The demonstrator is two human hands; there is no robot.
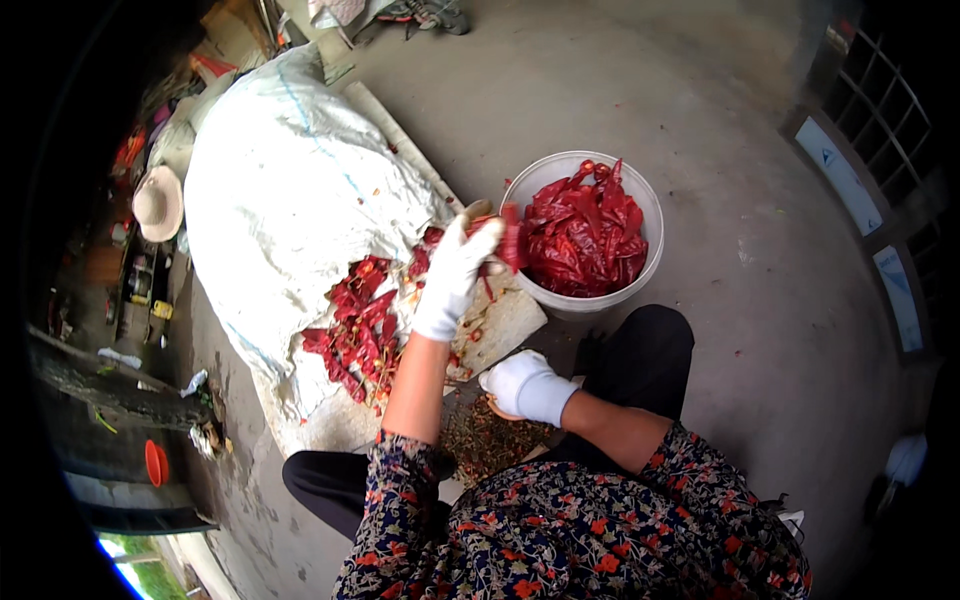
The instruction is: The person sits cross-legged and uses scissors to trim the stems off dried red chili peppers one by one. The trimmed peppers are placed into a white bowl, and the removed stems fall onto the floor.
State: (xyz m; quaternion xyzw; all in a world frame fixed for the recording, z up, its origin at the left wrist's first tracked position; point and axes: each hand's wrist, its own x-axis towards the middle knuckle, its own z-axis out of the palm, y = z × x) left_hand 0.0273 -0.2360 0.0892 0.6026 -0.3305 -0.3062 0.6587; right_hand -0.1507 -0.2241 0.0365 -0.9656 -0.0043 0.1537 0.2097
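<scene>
My left hand (455, 275), in a white glove, is closed round some dried red chilies (511, 238) at the left rim of a white bucket (652, 262). Wrinkled red chilies (585, 235) fill the bucket. Lower down, my right hand (522, 387), also gloved, is curled close to my body; what its fingers hold, if anything, is hidden. Beside my left forearm lies a loose pile of chilies (362, 325) at the mouth of a big white woven sack (290, 160). Below my right hand is a heap of brownish stems and bits (490, 440).
A pale board (510, 325) lies under the sack's mouth. My knee (650, 345) is just below the bucket. At the left are a straw-coloured hat (158, 203), a red-orange bowl (156, 463) and clutter. Barred metal panels (885, 110) stand at the right.
</scene>
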